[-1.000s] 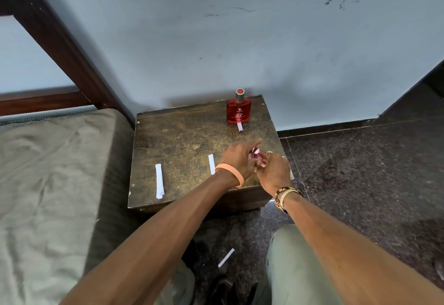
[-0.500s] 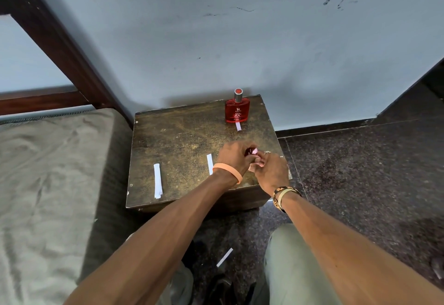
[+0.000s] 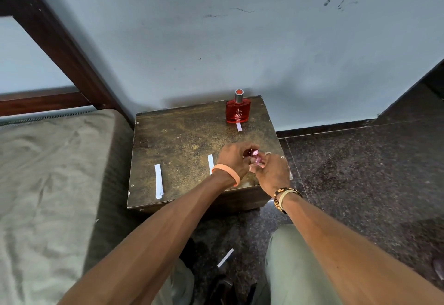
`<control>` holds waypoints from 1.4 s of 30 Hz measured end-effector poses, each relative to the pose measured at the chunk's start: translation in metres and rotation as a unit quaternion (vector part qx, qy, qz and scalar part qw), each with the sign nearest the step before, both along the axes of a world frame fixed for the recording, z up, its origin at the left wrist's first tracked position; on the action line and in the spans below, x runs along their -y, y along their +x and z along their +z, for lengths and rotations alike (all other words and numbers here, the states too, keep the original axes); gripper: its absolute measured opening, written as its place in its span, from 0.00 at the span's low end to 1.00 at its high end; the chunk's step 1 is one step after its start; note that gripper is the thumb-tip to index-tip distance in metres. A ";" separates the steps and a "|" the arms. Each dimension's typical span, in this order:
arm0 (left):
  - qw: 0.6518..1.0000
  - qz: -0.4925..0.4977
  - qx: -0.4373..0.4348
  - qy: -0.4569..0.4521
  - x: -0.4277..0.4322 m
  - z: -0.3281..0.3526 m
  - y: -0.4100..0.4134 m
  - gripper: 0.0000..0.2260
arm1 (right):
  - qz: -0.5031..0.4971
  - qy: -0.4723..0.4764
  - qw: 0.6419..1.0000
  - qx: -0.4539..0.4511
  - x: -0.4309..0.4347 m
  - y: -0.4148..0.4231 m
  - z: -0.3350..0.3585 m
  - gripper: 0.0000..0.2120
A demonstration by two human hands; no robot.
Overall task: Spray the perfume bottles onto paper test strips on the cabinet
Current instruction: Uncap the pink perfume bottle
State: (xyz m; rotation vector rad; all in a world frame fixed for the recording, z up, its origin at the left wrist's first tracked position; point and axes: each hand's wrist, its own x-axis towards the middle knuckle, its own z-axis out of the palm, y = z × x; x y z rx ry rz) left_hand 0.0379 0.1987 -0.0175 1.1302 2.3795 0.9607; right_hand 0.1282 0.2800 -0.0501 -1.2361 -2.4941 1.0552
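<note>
1. The cabinet (image 3: pixel 182 141) was a low, boxy piece with a worn, mottled brown top, standing against a pale wall between a bed and a speckled dark stone floor.
2. The left hand (image 3: pixel 234 158) and right hand (image 3: pixel 274 172) met over the cabinet's front right part, fingers of both curled tight round a small pink bottle (image 3: pixel 255 159), glossy and mostly hidden between them.
3. Whether its cap was on could not be told.
4. A red perfume bottle (image 3: pixel 237 112), squarish clear glass with a silvery cylindrical cap, stood upright near the back edge.
5. A short white paper strip (image 3: pixel 239 127) lay just in front of the red bottle's base.
6. A longer flat strip (image 3: pixel 158 181) lay near the front left.
7. A third strip (image 3: pixel 210 163) lay just beside the left wrist, partly covered by it.
8. A smooth orange wristband (image 3: pixel 227 172) circled the left wrist.
9. Patterned woven bands (image 3: pixel 286 196) circled the right wrist.
10. One more strip on the floor (image 3: pixel 225 258) lay slanted between the knees.
</note>
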 end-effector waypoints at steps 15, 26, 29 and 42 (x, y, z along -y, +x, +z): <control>0.999 0.007 -0.017 -0.026 -0.003 0.001 0.000 0.15 | -0.006 0.012 1.000 0.012 0.000 0.000 -0.001 0.08; 0.996 -0.041 -0.071 -0.029 -0.002 0.000 -0.001 0.16 | -0.004 0.012 1.000 0.017 0.000 -0.001 -0.002 0.02; 0.995 -0.059 -0.070 -0.032 -0.003 0.002 -0.002 0.14 | -0.004 0.016 1.000 0.015 -0.001 0.000 -0.002 0.03; 0.995 -0.061 -0.073 -0.022 0.002 -0.001 -0.008 0.11 | 0.004 0.006 1.000 0.008 0.002 0.000 0.001 0.13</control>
